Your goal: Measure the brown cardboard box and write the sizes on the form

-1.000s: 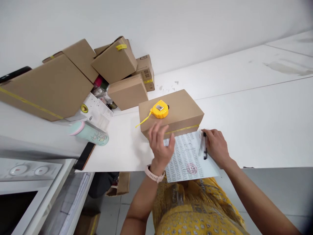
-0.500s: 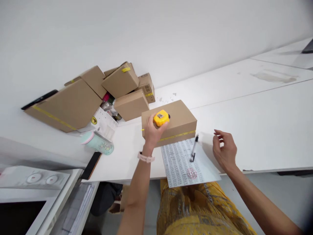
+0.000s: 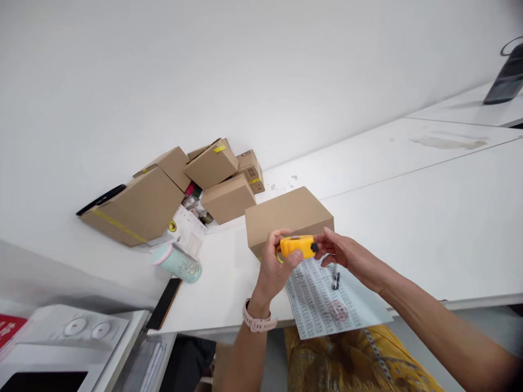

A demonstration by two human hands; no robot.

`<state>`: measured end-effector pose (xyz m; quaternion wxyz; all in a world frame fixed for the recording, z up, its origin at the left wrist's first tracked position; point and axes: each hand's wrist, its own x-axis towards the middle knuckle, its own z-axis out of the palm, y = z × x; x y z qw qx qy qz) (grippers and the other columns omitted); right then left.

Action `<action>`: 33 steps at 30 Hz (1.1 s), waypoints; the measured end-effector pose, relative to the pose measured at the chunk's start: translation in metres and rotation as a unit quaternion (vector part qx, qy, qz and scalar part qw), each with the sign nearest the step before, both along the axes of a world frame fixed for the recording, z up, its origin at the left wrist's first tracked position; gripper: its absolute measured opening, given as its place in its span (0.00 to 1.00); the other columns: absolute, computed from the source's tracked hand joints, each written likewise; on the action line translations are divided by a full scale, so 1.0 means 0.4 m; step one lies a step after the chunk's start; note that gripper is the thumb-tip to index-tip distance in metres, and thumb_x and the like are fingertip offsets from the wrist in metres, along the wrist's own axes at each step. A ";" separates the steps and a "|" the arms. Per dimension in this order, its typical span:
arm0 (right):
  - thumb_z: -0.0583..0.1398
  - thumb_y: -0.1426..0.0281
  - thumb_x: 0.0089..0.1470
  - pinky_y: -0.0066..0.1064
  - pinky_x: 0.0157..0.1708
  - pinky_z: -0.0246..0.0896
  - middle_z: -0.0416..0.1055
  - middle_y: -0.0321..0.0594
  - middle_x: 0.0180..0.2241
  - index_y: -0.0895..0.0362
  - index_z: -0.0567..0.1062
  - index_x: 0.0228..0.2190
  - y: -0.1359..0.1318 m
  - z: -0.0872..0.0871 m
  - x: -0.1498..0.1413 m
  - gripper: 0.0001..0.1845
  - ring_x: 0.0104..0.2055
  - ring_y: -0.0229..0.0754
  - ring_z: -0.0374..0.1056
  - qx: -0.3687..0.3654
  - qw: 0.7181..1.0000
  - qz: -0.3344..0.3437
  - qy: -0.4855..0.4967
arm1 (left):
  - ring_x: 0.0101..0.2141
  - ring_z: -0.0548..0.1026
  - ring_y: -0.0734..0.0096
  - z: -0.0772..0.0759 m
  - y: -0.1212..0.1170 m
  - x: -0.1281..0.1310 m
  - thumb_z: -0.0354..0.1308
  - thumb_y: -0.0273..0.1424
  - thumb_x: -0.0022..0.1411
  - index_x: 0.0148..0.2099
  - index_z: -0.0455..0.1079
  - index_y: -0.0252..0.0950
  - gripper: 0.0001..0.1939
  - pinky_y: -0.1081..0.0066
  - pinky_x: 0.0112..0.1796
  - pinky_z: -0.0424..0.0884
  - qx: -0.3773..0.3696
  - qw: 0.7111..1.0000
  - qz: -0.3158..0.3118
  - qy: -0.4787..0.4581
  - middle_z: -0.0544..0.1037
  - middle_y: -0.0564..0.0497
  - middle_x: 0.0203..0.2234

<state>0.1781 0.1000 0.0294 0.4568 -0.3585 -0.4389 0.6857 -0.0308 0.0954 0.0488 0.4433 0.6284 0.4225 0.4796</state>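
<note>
My left hand (image 3: 275, 267) is closed around a yellow tape measure (image 3: 295, 246), held in front of a closed cardboard box (image 3: 290, 214). The black end of the tape measure faces right. Close by that end is my right hand (image 3: 347, 253), its fingers apart and slightly bent; whether a fingertip touches the black end I cannot tell. Below the hands lies a printed sheet (image 3: 316, 305) with a red round stamp, reaching past the table's front edge. A pen (image 3: 335, 280) rests on the sheet, partly hidden by my right hand.
Several cardboard boxes (image 3: 229, 198) stand against the wall at the left. In front of them are a mint green bottle (image 3: 180, 264) and a dark flat object (image 3: 164, 304). A white appliance with dials (image 3: 87, 324) is at the lower left. A dark object (image 3: 504, 76) stands far right.
The tape measure has come off the top of the box towards me and turned in my left hand. My right hand has moved left to its black end. The view has shifted.
</note>
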 end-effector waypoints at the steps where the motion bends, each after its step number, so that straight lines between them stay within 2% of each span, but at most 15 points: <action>1: 0.58 0.43 0.58 0.36 0.38 0.66 0.75 0.46 0.36 0.57 0.82 0.38 0.001 0.005 -0.006 0.30 0.38 0.44 0.68 0.002 1.000 0.007 -0.004 | 0.40 0.74 0.64 0.000 -0.001 -0.005 0.67 0.45 0.59 0.55 0.67 0.40 0.26 0.66 0.43 0.71 -0.006 1.000 0.002 -0.016 0.74 0.50 0.38; 6: 0.61 0.41 0.55 0.32 0.30 0.63 0.70 0.41 0.30 0.56 0.76 0.29 0.026 0.036 -0.019 0.29 0.32 0.41 0.66 -0.003 1.000 0.014 -0.001 | 0.37 0.75 0.66 0.015 0.006 -0.047 0.68 0.48 0.55 0.52 0.70 0.38 0.28 0.69 0.38 0.71 -0.025 0.995 0.046 -0.081 0.77 0.49 0.38; 8: 0.62 0.42 0.53 0.32 0.29 0.63 0.69 0.40 0.28 0.55 0.75 0.30 0.065 0.042 -0.001 0.28 0.31 0.41 0.65 0.012 1.000 -0.004 0.006 | 0.35 0.76 0.67 0.027 0.023 -0.087 0.69 0.48 0.53 0.52 0.70 0.38 0.29 0.69 0.37 0.71 -0.025 0.993 0.076 -0.084 0.78 0.49 0.39; 10: 0.65 0.43 0.51 0.34 0.30 0.64 0.70 0.40 0.28 0.54 0.76 0.30 0.126 0.039 0.034 0.26 0.32 0.42 0.65 0.036 0.998 -0.053 0.001 | 0.36 0.77 0.64 0.039 0.050 -0.142 0.69 0.49 0.51 0.51 0.70 0.37 0.31 0.69 0.36 0.71 -0.024 0.989 0.119 -0.084 0.79 0.47 0.41; 12: 0.67 0.47 0.49 0.35 0.31 0.65 0.71 0.41 0.29 0.53 0.75 0.29 0.200 0.027 0.080 0.23 0.32 0.44 0.66 0.056 0.990 -0.127 -0.022 | 0.36 0.78 0.63 0.046 0.087 -0.208 0.68 0.51 0.50 0.49 0.70 0.36 0.31 0.69 0.36 0.72 -0.031 0.980 0.177 -0.087 0.80 0.46 0.41; 14: 0.66 0.49 0.50 0.36 0.32 0.65 0.70 0.40 0.28 0.53 0.72 0.27 0.272 0.005 0.123 0.21 0.31 0.44 0.66 0.050 0.983 -0.172 -0.048 | 0.32 0.77 0.66 0.044 0.127 -0.275 0.67 0.52 0.49 0.45 0.70 0.35 0.31 0.69 0.33 0.71 -0.048 0.967 0.233 -0.089 0.80 0.46 0.37; 17: 0.64 0.50 0.53 0.35 0.31 0.63 0.68 0.39 0.26 0.53 0.71 0.25 0.351 -0.034 0.157 0.20 0.29 0.41 0.64 0.007 0.975 -0.195 -0.108 | 0.25 0.72 0.72 0.025 0.177 -0.359 0.67 0.53 0.46 0.41 0.70 0.34 0.30 0.70 0.30 0.69 -0.082 0.953 0.279 -0.089 0.78 0.51 0.27; 20: 0.64 0.51 0.54 0.34 0.31 0.62 0.68 0.38 0.25 0.54 0.70 0.25 0.391 -0.065 0.148 0.20 0.28 0.40 0.63 -0.017 0.971 -0.194 -0.142 | 0.21 0.68 0.75 -0.002 0.205 -0.410 0.66 0.52 0.44 0.38 0.70 0.34 0.28 0.71 0.28 0.67 -0.111 0.942 0.305 -0.089 0.75 0.54 0.22; 26: 0.62 0.53 0.56 0.34 0.34 0.64 0.72 0.42 0.29 0.56 0.73 0.27 0.415 -0.078 0.094 0.19 0.31 0.40 0.67 -0.012 0.965 -0.187 -0.181 | 0.21 0.68 0.75 -0.026 0.223 -0.443 0.65 0.52 0.46 0.39 0.70 0.34 0.28 0.71 0.29 0.68 -0.129 0.937 0.311 -0.092 0.75 0.53 0.23; 30: 0.63 0.50 0.53 0.37 0.37 0.63 0.75 0.45 0.34 0.55 0.74 0.26 0.413 -0.078 0.074 0.21 0.36 0.45 0.69 -0.003 0.955 -0.185 -0.230 | 0.22 0.68 0.75 -0.035 0.227 -0.435 0.66 0.53 0.47 0.42 0.73 0.32 0.30 0.70 0.29 0.69 -0.127 0.947 0.283 -0.087 0.78 0.49 0.28; 33: 0.63 0.47 0.52 0.38 0.35 0.63 0.76 0.45 0.33 0.55 0.72 0.25 0.414 -0.085 0.069 0.23 0.34 0.46 0.69 0.013 0.941 -0.179 -0.288 | 0.23 0.69 0.74 -0.044 0.232 -0.417 0.67 0.54 0.47 0.42 0.74 0.32 0.31 0.70 0.30 0.69 -0.122 0.955 0.259 -0.080 0.79 0.48 0.31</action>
